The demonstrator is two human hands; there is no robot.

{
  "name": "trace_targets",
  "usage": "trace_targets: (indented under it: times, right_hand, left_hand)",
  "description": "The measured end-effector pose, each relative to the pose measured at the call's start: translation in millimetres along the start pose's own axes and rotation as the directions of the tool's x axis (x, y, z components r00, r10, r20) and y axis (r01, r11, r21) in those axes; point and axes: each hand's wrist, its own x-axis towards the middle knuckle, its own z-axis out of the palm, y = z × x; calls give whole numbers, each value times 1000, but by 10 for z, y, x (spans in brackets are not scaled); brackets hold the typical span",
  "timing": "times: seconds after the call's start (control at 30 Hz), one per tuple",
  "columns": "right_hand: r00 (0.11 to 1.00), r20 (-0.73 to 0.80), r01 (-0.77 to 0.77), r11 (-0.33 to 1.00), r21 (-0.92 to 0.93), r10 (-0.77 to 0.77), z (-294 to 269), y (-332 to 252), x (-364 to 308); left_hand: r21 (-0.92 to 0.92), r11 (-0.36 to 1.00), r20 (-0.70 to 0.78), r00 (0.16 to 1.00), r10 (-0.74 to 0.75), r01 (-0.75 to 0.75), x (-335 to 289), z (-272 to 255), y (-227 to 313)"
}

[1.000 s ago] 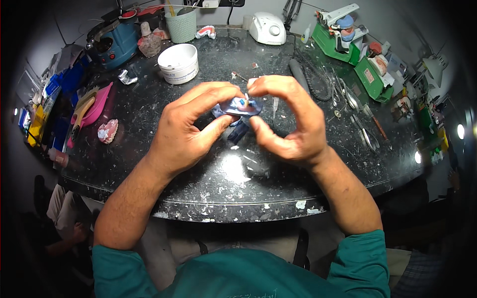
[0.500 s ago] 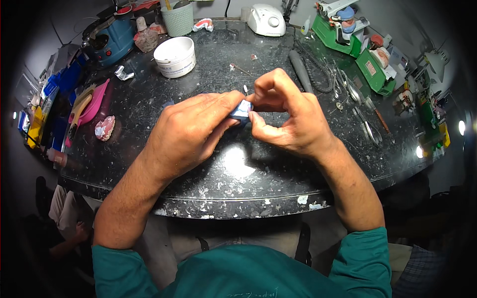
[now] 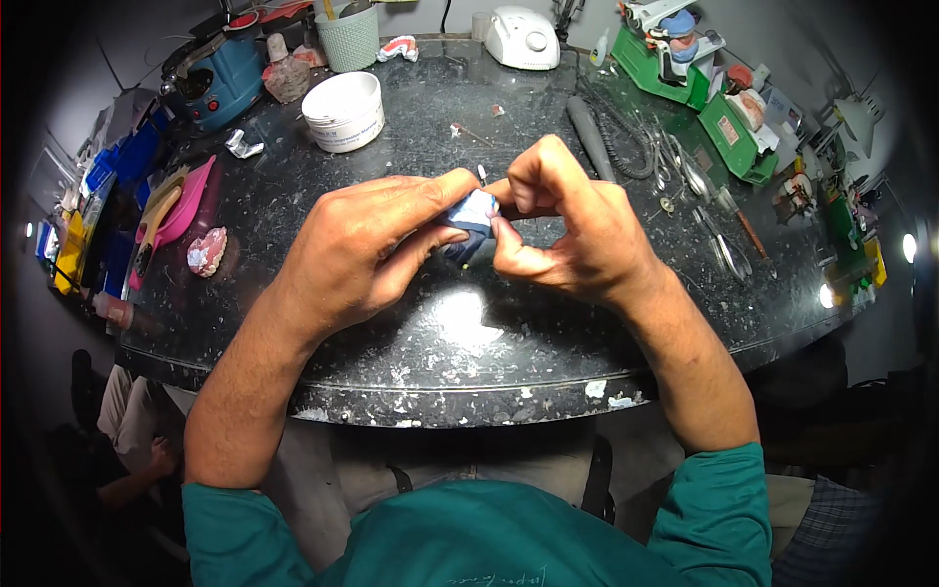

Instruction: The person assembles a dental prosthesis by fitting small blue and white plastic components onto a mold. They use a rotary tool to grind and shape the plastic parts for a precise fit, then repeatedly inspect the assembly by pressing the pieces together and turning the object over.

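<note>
Over the middle of the bench, my left hand (image 3: 367, 240) is closed round a small blue-and-white piece (image 3: 472, 213), gripping it between thumb and fingers. It looks like part of a dental cast, but the fingers cover much of it. My right hand (image 3: 572, 220) is curled in a pinch at its right side, thumb tip against its edge. A slim thing with a pale tip (image 3: 481, 173) sticks up just behind the piece, by the right fingers. Whatever the right fingers pinch is mostly hidden.
On the dark, speckled bench (image 3: 411, 391) stand a white tub (image 3: 342, 112), a pink dental cast (image 3: 206, 252) and a pink dustpan (image 3: 186, 210) with a brush. A corded handpiece (image 3: 590, 137), metal tools (image 3: 724, 245) and green trays (image 3: 738, 142) lie right. A person sits at lower left.
The blue-and-white piece has turned in my left hand, showing more of its dark blue underside. My left thumb has shifted along it. The right hand has barely moved.
</note>
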Motion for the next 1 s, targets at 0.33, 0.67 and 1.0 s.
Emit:
trace_targets:
  times: [0.33,0.67,1.0]
  right_hand:
    - [997,-27,76,996,-51,-77,-74,-58,32]
    - [993,-34,106,991,-85,-110,-106,-110,48]
    - [892,21,-349,657,668,452,200,-80,25]
  left_hand:
    - [-1,999,-17,999,36,-36,19,-35,40]
    - [-50,999,3,1000,6,-6,29,-58,35]
    - [26,971,-58,970,-238,239,44,340,223]
